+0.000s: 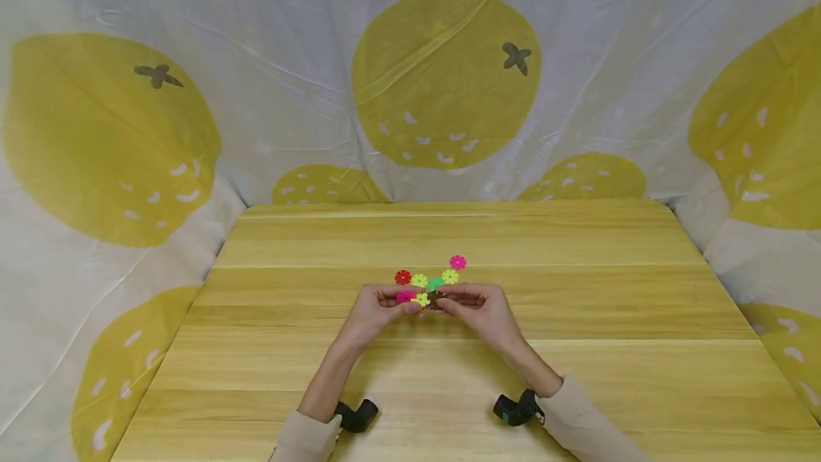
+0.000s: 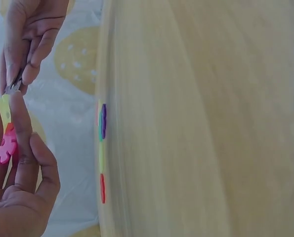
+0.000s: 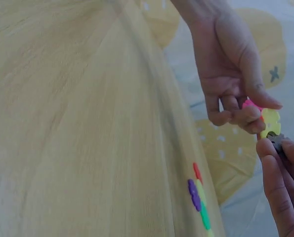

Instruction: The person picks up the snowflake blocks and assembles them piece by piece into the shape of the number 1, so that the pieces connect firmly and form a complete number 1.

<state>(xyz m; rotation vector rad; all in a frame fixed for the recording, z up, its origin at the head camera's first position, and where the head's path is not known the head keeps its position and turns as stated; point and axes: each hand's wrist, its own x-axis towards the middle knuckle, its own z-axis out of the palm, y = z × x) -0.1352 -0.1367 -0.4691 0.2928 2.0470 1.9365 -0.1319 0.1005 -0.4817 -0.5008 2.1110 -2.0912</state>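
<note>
Above the table, my left hand point(image 1: 375, 312) pinches a yellow notched plastic disc point(image 2: 5, 109) between thumb and fingers. A pink notched disc point(image 2: 7, 146) hangs together with the yellow one, and a bit of orange-red shows between them. My right hand point(image 1: 484, 309) pinches a dark brown notched disc point(image 3: 275, 141) by thumb and fingertips. The brown disc's edge meets the yellow disc's edge; whether their slots are engaged, I cannot tell. Fingertips cover parts of all these discs.
Beyond the hands on the wooden table point(image 1: 577, 262) lie a red disc point(image 1: 403, 277), two yellow discs point(image 1: 450, 276), a green disc point(image 1: 435, 283) and a pink disc point(image 1: 457, 262). A purple disc point(image 3: 193, 195) shows in the wrist views. A lemon-print cloth point(image 1: 596, 91) hangs behind.
</note>
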